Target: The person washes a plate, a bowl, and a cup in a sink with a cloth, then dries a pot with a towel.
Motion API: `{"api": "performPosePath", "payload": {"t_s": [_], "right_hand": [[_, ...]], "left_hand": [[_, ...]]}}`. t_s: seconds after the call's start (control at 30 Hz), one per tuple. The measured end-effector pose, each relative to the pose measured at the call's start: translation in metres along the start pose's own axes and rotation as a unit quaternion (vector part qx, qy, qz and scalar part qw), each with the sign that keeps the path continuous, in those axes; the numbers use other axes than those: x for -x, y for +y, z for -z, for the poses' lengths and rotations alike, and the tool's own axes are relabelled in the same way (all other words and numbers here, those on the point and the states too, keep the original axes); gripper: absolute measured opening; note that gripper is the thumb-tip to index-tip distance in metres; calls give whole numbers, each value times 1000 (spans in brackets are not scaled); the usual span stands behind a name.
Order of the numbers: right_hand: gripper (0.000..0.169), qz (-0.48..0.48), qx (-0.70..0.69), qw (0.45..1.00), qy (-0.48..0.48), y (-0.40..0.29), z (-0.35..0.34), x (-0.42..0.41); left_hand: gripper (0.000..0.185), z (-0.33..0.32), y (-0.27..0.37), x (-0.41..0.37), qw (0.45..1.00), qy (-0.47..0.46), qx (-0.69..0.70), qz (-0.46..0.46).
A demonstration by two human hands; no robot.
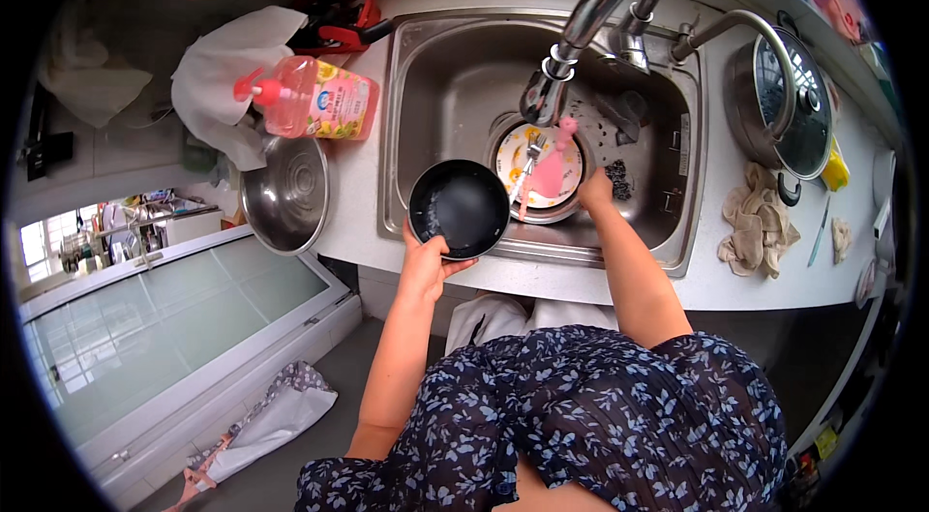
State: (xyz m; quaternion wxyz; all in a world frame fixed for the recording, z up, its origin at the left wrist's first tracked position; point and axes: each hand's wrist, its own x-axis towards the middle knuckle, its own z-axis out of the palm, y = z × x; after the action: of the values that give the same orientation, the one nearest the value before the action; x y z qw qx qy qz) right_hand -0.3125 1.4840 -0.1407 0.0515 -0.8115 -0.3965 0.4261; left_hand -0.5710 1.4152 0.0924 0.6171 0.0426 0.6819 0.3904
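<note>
My left hand (pixel 428 267) holds a round black bowl (pixel 464 203) by its near side, thumb over the rim, above the sink's front edge. A little foam or water shows inside the bowl. My right hand (pixel 596 190) grips the right rim of a metal basin (pixel 546 218) standing in the sink; some of its fingers are hidden. In the basin sits a white patterned plate (pixel 577 163). Lying on the plate are a fork (pixel 534 149) and a pink utensil (pixel 550 174) with a figure-shaped end.
The chrome faucet (pixel 580 26) arches over the stainless steel sink (pixel 443 91). A dark scouring pad (pixel 618 179) lies in it. Left are a pink pump bottle (pixel 326 98) and metal bowl (pixel 287 185). A lidded pot (pixel 755 98) and beige cloth (pixel 758 225) rest at right.
</note>
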Motion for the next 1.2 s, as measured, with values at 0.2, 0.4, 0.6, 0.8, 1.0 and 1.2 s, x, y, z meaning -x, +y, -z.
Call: {"api": "performPosePath", "payload": {"t_s": [0.2,0.4,0.6,0.8,1.0,1.2], "right_hand": [[34,18,49,999,13,-4,33,11],[48,159,188,954,170,-39,85,-29],[27,197,343,907,143,-22,76,-104],[22,217,-7,970,110,-63,120,5],[15,113,-401,893,-174,-120,111,152],[11,426,61,899,-78,-190,41,226]], "left_hand": [[74,3,-8,-8,999,4,-2,45],[71,2,-12,10,999,13,24,43],[70,11,-11,21,999,22,9,37],[71,43,-23,11,994,17,-46,94],[83,47,-27,-3,995,-26,-40,82],[85,55,-15,7,997,-61,-9,42]]}}
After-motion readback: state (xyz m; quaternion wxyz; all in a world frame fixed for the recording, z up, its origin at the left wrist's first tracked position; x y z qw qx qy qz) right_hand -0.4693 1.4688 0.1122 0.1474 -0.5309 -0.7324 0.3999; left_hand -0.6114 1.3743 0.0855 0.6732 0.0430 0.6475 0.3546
